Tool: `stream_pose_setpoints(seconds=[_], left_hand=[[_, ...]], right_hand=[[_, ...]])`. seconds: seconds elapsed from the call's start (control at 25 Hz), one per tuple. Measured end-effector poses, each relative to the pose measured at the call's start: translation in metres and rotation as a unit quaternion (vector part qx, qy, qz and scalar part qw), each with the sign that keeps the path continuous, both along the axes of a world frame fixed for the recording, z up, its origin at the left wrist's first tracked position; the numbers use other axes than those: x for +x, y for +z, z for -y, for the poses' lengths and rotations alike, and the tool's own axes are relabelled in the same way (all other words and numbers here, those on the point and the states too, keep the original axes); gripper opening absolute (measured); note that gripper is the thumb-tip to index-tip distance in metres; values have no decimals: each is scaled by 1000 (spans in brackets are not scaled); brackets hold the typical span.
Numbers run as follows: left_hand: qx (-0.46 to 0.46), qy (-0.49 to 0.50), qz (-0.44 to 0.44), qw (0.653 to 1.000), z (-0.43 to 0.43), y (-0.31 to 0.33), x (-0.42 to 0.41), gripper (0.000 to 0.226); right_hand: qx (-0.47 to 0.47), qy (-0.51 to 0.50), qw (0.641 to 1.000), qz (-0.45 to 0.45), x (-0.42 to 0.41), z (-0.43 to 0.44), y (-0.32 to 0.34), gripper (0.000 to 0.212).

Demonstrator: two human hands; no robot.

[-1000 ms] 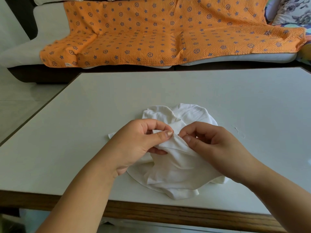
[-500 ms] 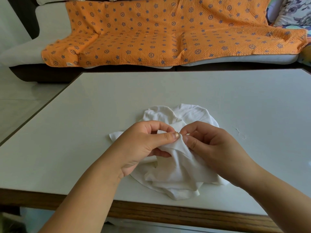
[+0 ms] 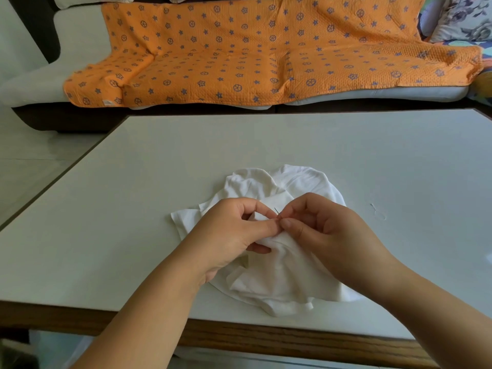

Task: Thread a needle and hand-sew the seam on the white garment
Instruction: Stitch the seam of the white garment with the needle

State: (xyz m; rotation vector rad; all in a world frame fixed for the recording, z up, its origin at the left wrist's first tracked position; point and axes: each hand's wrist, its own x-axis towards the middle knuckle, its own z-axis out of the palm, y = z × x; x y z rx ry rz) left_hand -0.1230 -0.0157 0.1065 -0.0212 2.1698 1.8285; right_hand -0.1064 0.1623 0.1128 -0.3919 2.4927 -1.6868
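A crumpled white garment [image 3: 282, 278] lies on the white table [image 3: 133, 235] near its front edge. My left hand [image 3: 231, 233] pinches a raised fold of the garment between thumb and forefinger. My right hand [image 3: 327, 235] meets it from the right, fingertips pinching a thin dark needle [image 3: 277, 211] that sticks up from the fold between the two hands. No thread on the needle can be made out.
A short loose piece of white thread [image 3: 378, 211] lies on the table right of the garment. The table has a wooden front edge [image 3: 266, 339]. Behind it stands a sofa under an orange patterned blanket [image 3: 253, 54], with floor to the left.
The raised fold has been drawn up slightly and both hands have closed in on it. The needle tip now shows between the fingertips, where before it was hidden.
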Motion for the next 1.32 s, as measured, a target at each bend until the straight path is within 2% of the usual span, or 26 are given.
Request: stream_pose_setpoints(seconds=[0.12,0.16,0.2,0.28,0.36,0.4,0.48,0.6,0.8,0.96,1.04,1.12,1.2,1.32], left_hand=[[-7,11,-8,1000,0,1,0,9],[-8,19,-10,1000,0,2,0,8],[-6,27,-10,1000,1,3,-1,7],[16,26,-1,1000,3,4,0,8],[56,15,15,998,4,7,1,9],[77,13,24,997,4,8,1,7],[103,16,31,994,3,11,3,2],[107,17,28,994,3,12,4,0],[95,16,22,995,6,15,4,1],[68,18,9,998,7,15,4,3],[54,14,1,998,9,15,4,3],[45,9,-5,999,10,15,4,4],[44,6,-12,999,10,14,3,2],[50,2,-20,999,8,14,4,16]], right_hand=[[36,-33,998,-29,-3,-1,-2,13],[19,-62,997,-39,-6,-2,-2,13],[-30,-91,995,-31,-10,-5,0,12],[-201,-108,972,48,-19,-13,7,14],[-367,-95,914,145,-26,-20,15,16],[-418,-95,885,180,-29,-23,16,17],[-478,-103,848,206,-35,-28,14,19],[-509,-133,832,175,-46,-36,9,19],[-379,-271,882,76,-58,-48,0,14],[-356,-273,892,51,-54,-46,5,13],[-326,-244,912,53,-44,-37,12,9],[-227,-190,955,37,-28,-21,13,9],[-87,-129,988,-2,-13,-4,6,11],[66,-96,990,-72,-3,8,-3,11]])
